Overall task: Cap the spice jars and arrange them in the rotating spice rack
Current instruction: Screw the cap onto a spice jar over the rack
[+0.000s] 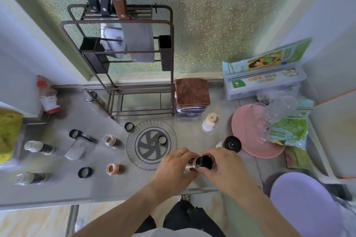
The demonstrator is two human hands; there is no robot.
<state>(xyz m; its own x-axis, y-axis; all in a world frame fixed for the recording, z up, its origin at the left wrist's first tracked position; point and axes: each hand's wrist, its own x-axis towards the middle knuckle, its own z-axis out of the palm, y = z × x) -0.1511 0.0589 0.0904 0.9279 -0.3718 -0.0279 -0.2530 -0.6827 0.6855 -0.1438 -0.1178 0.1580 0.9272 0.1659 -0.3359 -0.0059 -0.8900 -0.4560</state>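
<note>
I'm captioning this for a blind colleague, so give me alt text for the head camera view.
Two bare hands, left and right, hold a small dark-labelled spice jar with a black cap over a steel countertop. Beside them sits a clear round rotating rack, holding only a loose black cap ring. Uncapped jars and more loose rings lie to the left.

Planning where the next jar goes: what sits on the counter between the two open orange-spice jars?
In the head view, nothing: bare steel counter separates the upper open jar from the lower open jar. The nearest loose black cap lies off to the left.
</note>
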